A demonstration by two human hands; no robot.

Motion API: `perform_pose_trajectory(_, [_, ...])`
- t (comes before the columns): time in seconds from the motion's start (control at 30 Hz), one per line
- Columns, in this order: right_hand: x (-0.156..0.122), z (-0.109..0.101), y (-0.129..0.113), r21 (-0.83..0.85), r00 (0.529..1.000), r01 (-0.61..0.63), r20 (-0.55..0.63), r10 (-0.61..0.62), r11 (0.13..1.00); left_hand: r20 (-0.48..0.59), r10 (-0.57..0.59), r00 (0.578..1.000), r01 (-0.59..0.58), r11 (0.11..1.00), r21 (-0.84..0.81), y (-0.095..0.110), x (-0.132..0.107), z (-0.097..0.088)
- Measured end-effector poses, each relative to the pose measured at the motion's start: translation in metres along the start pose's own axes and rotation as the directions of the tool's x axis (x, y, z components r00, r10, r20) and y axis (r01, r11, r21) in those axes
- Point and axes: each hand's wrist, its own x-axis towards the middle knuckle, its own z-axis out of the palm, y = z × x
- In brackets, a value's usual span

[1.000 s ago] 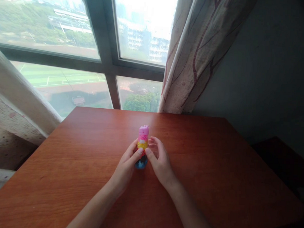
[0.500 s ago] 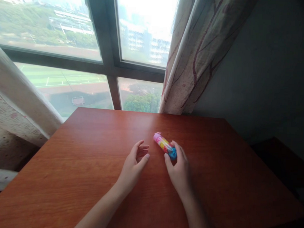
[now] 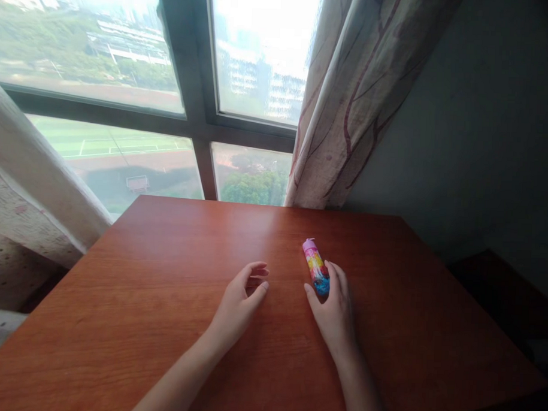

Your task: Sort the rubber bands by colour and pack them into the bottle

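Observation:
A slim see-through tube (image 3: pixel 315 264) with a pink cap, a bright pink, yellow and red middle and a blue end lies on the wooden table (image 3: pixel 171 322), its cap pointing away from me. My right hand (image 3: pixel 335 309) is around the blue end with thumb and fingers spread. A gap shows between the thumb and the tube; the fingertips are beside its right edge, and whether they touch it I cannot tell. To the left, my left hand (image 3: pixel 241 294) is held over the table, fingers curved and apart from the thumb, with nothing in it.
Behind the table's far edge stands a window with a dark frame (image 3: pixel 198 128). A patterned curtain (image 3: pixel 344 112) hangs on the right and another curtain (image 3: pixel 36 173) on the left. A dark piece of furniture (image 3: pixel 500 285) stands beyond the table's right side.
The tube has shifted right and turned, its cap now pointing more directly away from me. My right hand has moved right and its thumb has parted from the tube. My left hand has barely moved.

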Motion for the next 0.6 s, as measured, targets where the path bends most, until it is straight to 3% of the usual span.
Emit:
perform_pose_trajectory(0.2, [0.005,-0.008,-0.01,0.084,0.989,0.054,-0.142,-0.042,0.995,0.014,0.028,0.999,-0.029,0.999,0.029,-0.002,0.0,0.0])
perform_pose_trajectory(0.27, [0.006,-0.012,-0.022,0.172,0.988,0.11,-0.131,-0.088,0.979,0.037,0.041,0.998,-0.042,0.998,0.038,-0.002,-0.001,0.0])
perform_pose_trajectory(0.37, [0.004,-0.013,-0.05,0.398,0.988,0.131,0.022,-0.152,0.908,0.114,0.098,0.989,-0.102,0.995,0.024,-0.001,-0.003,0.001])
perform_pose_trajectory(0.47, [0.001,-0.002,-0.081,0.621,0.936,-0.001,0.277,-0.219,0.784,0.178,0.2,0.963,-0.203,0.979,0.002,-0.003,-0.003,0.0])
perform_pose_trajectory(0.53, [0.003,0.012,-0.096,0.653,0.899,-0.079,0.373,-0.23,0.753,0.207,0.229,0.951,-0.233,0.973,-0.009,-0.004,-0.001,-0.003])
perform_pose_trajectory(0.6, [0.009,0.028,-0.105,0.635,0.898,-0.099,0.388,-0.206,0.766,0.195,0.224,0.955,-0.225,0.974,-0.018,-0.004,0.003,-0.008])
